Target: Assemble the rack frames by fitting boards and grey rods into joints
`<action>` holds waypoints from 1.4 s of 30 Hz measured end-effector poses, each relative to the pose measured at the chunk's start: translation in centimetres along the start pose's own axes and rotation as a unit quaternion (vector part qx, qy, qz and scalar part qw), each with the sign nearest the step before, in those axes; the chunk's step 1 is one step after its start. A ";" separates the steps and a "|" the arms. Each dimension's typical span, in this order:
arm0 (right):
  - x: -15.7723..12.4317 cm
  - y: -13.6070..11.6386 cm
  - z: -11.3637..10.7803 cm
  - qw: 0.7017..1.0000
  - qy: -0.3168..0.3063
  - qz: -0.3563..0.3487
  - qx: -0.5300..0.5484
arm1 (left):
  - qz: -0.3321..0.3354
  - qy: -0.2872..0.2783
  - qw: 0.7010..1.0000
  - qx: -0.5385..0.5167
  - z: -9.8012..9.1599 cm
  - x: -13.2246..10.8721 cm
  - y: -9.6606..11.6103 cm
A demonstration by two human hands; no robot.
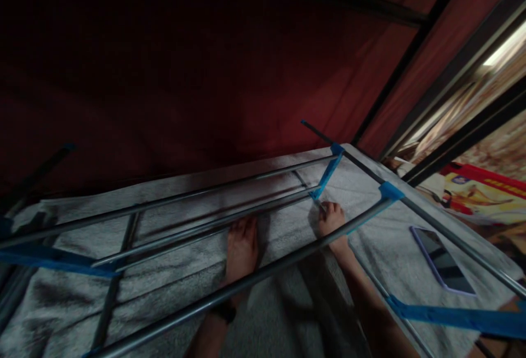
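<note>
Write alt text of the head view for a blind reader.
A person's left hand is at the inner tubes of a metal frame, the right hand at a rod by a blue bracket. The frame is on pale cloth, a phone to the right, a dark red backdrop behind.

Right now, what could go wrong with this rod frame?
The phone lies close to the frame, so shifting the rods might knock it. The cloth is wrinkled, so the frame could rock. The right hand, near a blue connector, might get pinched if that moves.
</note>
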State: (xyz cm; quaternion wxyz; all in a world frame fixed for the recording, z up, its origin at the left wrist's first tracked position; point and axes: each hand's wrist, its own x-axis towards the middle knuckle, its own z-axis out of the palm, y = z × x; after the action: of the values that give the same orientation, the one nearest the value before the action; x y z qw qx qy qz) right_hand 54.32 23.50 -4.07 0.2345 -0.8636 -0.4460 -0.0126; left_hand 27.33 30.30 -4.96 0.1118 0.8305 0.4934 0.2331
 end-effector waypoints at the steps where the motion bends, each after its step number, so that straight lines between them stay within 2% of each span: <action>1: 0.9 0.3 0.0 0.999 -0.012 0.011 -0.035 | 0.010 -0.011 1.000 0.013 0.3 1.0 0.7; 6: 3.3 -0.2 1.5 0.988 -0.060 0.024 -0.138 | 0.047 -0.069 0.996 0.031 2.0 4.5 2.3; 9: 4.1 0.1 2.0 0.986 -0.074 0.023 -0.149 | 0.075 -0.081 0.994 0.014 2.8 5.5 2.5; 13: 5.3 1.0 1.6 0.983 -0.120 0.001 -0.141 | 0.063 -0.127 0.989 0.039 3.0 6.2 2.6; 16: 5.8 1.2 1.3 0.980 -0.143 -0.003 -0.135 | 0.060 -0.151 0.986 0.044 2.5 6.1 2.6; 22: 5.7 0.7 1.8 0.985 -0.138 0.010 -0.102 | 0.073 -0.117 0.990 0.021 1.6 5.3 2.4; 28: 5.3 0.0 2.2 0.991 -0.122 0.020 -0.056 | 0.066 -0.110 0.992 0.000 1.6 5.1 1.3; 36: 4.1 -1.2 2.6 0.995 -0.094 0.037 0.023 | 0.046 -0.098 0.994 -0.012 0.4 4.4 1.0; 42: 4.1 -1.1 3.1 0.993 -0.095 0.030 0.059 | 0.040 -0.127 0.991 0.005 -0.1 4.3 0.9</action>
State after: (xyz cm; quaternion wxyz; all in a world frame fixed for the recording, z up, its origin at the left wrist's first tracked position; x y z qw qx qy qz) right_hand 55.33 28.43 -5.47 0.2420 -0.8585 -0.4402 0.1028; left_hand 29.70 33.65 -3.28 0.1602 0.8730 0.4424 0.1280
